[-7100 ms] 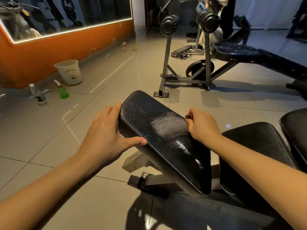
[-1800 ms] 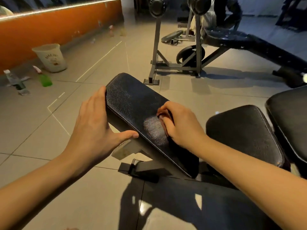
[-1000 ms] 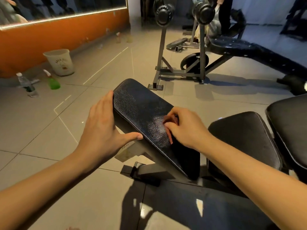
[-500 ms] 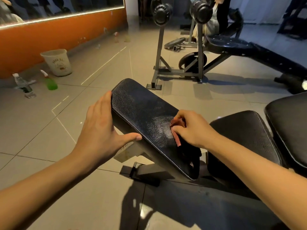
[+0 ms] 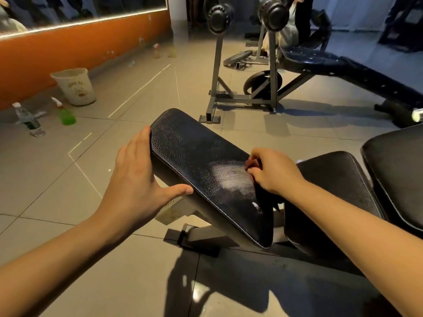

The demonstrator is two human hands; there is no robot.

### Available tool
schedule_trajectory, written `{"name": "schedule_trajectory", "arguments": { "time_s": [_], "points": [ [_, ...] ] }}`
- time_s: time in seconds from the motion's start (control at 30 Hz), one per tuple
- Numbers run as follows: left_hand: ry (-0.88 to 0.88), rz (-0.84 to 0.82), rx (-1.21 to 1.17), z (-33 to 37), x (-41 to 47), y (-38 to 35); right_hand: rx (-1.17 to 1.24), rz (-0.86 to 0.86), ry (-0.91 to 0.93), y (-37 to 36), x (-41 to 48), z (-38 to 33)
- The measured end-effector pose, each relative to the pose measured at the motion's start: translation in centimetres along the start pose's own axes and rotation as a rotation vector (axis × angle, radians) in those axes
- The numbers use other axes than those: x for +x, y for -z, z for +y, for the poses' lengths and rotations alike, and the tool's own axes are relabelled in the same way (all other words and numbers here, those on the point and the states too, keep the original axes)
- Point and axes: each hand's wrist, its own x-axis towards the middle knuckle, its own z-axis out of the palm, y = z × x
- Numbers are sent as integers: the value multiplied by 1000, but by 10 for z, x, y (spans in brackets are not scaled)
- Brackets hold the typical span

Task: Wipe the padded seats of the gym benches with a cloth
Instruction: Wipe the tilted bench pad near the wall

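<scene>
A black padded bench seat [image 5: 196, 154] tilts up in front of me, with a damp streak near its right edge. My left hand [image 5: 135, 179] rests flat against the pad's left side, fingers straight and thumb under the near edge. My right hand [image 5: 272, 172] grips a dark cloth [image 5: 263, 195] and presses it on the pad's right edge; most of the cloth is hidden under the hand. A second black pad [image 5: 336, 179] and a third [image 5: 398, 170] lie to the right.
A weight bench with a rack [image 5: 270, 72] stands behind. On the floor at the left are a white bucket [image 5: 74, 86], a green spray bottle [image 5: 65, 113] and a clear water bottle [image 5: 28, 121], below an orange wall [image 5: 68, 49]. Grey tiled floor surrounds the bench.
My right hand has slid the cloth to the right, out to the pad's right edge, leaving a wet streak. The left hand has stayed on the pad's left side.
</scene>
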Motion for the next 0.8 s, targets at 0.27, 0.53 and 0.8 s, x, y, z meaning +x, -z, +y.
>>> {"name": "schedule_trajectory", "arguments": {
  "time_s": [0.27, 0.53, 0.8],
  "points": [
    [-12, -2, 17, 1, 1, 1, 193, -70, 226, 4, -47, -42],
    [-9, 2, 12, -1, 1, 0, -84, -20, -64, 3, -29, 10],
    [-1, 6, 18, -1, 2, -1, -29, -101, 144, 3, -46, -10]
  ]
}}
